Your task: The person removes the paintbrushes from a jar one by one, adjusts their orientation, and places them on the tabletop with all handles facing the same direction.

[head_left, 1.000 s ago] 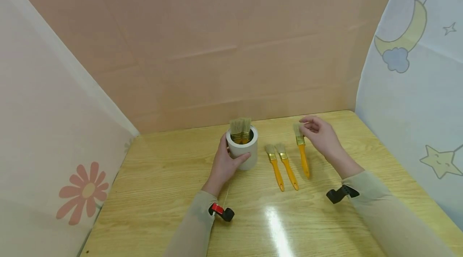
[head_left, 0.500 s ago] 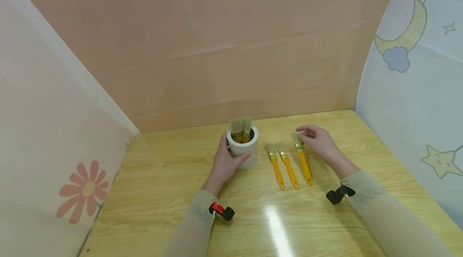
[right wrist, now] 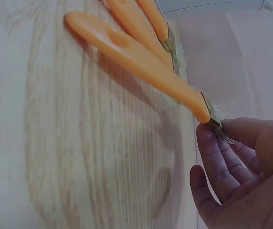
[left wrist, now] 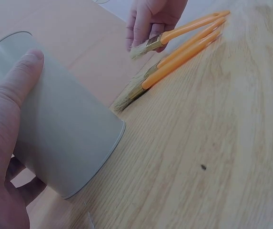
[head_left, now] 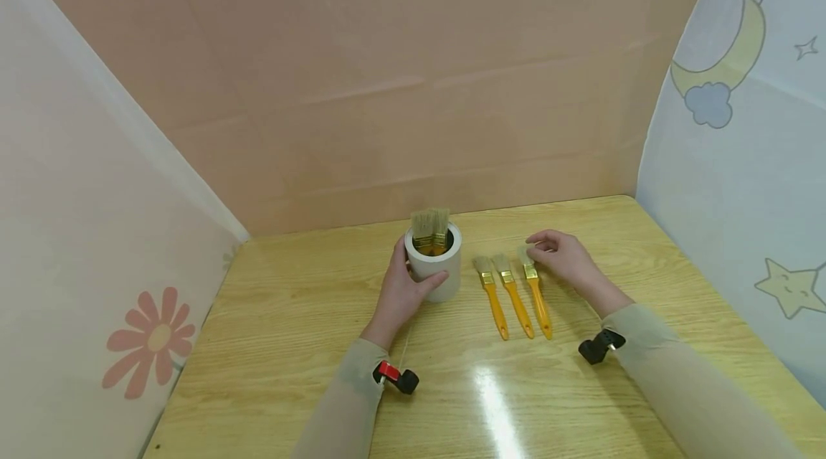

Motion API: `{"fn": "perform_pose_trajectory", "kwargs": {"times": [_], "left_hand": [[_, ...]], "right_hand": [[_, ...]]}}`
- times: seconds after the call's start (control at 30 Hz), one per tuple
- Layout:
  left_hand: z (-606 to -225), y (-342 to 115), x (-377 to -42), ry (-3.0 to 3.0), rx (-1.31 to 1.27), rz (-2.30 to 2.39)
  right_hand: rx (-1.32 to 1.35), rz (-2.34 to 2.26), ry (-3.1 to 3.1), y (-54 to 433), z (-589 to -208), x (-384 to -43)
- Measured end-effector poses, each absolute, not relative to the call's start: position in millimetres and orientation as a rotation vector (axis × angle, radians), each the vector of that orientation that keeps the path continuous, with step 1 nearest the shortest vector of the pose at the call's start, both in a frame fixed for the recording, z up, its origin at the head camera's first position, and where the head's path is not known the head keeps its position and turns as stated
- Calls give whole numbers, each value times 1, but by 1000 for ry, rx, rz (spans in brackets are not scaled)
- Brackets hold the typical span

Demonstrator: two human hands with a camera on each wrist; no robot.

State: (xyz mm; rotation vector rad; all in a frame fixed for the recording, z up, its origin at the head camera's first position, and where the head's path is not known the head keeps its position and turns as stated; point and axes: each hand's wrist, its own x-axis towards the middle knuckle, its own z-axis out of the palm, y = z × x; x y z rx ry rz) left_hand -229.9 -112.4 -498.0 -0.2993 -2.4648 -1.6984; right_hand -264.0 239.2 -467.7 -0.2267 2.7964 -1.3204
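My left hand [head_left: 406,294] grips a light grey cylindrical can [head_left: 441,280] round its side, the thumb lying along the near wall in the left wrist view. Brushes [head_left: 431,229] stand bristles up inside the can; their lower parts are hidden. My right hand [head_left: 568,258] pinches a paintbrush [head_left: 539,301] with an orange handle by its bristle end. In the left wrist view this brush's bristle end is raised off the table, and its handle end lies low. To its left lie two like paintbrushes, the nearer-can one [head_left: 495,305] and the middle one [head_left: 518,305], side by side.
The wooden table [head_left: 290,344] ends at a plain pinkish backdrop [head_left: 355,122]. Pale printed cloths hang at the left [head_left: 97,193] and right [head_left: 723,186]. A glare patch lies on the table's front part.
My right hand has moved left and slightly nearer with the paintbrush, bringing it close to the other two and roughly parallel with them. My left hand and the can have stayed put.
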Motion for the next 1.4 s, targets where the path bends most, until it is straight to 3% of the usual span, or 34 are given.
{"fn": "perform_pose_trajectory", "kwargs": {"times": [1.4], "left_hand": [[-497,-112,-228,-2460,-313,-1704]], "right_hand": [[-156,-1271,2811,229,-488,-269]]}}
